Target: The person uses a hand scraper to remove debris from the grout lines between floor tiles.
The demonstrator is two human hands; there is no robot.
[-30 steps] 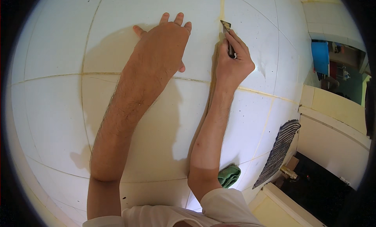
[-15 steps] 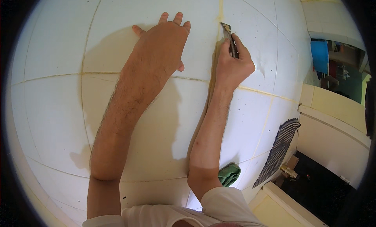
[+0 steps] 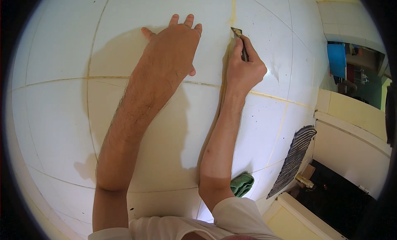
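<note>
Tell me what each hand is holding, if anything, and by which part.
The right hand grips a small bladed scraper by its dark handle; the left hand holds nothing, spread on the tiles.

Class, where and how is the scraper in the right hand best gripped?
Probably by the scraper's dark handle, from the near side, as the right hand does: the slim handle runs back toward the person, while the pointed blade faces away, near the yellowish grout line.

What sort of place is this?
Likely a room in a home, though I can't tell which: white tiled floor, a striped mat at its right edge and a green cloth lying on the tiles.
</note>
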